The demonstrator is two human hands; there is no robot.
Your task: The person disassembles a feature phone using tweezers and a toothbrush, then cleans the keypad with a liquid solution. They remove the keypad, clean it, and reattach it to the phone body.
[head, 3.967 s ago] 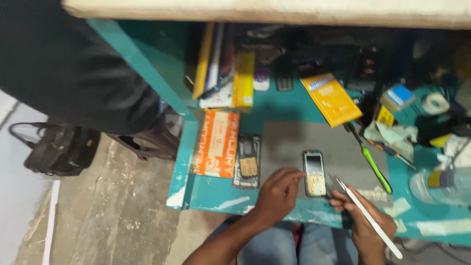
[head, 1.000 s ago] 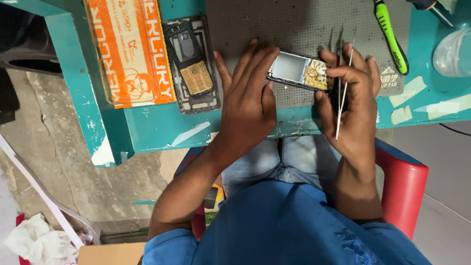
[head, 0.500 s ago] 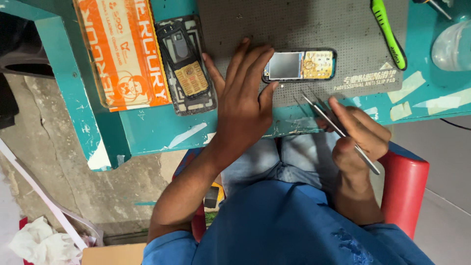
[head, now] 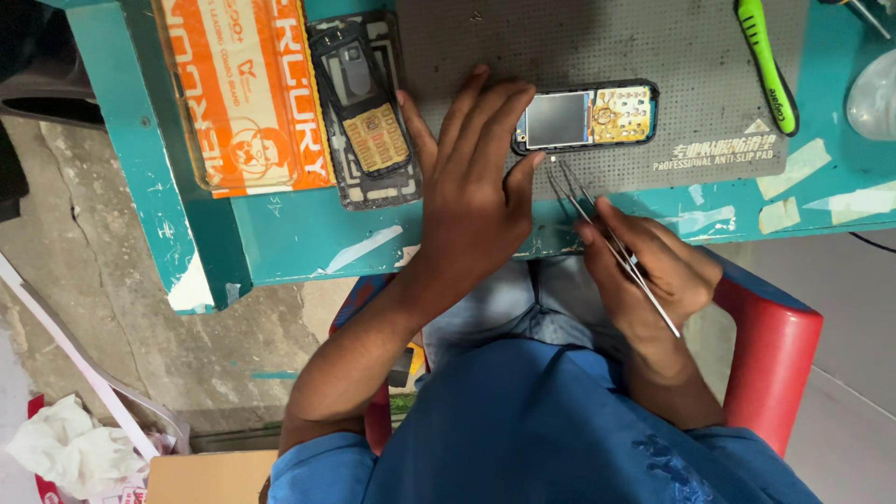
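Note:
A small opened phone, with its screen and gold keypad board showing, lies on a grey anti-slip mat on a teal workbench. My left hand rests flat on the mat, fingers spread, fingertips touching the phone's left end. My right hand holds metal tweezers, whose tips point up to the mat just below the phone's screen.
A black phone housing with a keypad lies left of my left hand, beside an orange box. A green-handled screwdriver lies at the mat's right edge. A clear plastic lid sits far right. I sit on a red chair.
The phone was set down flat on the mat. My right hand dropped from it and turned the tweezers so their tips point at its lower edge. My left hand spread out beside it.

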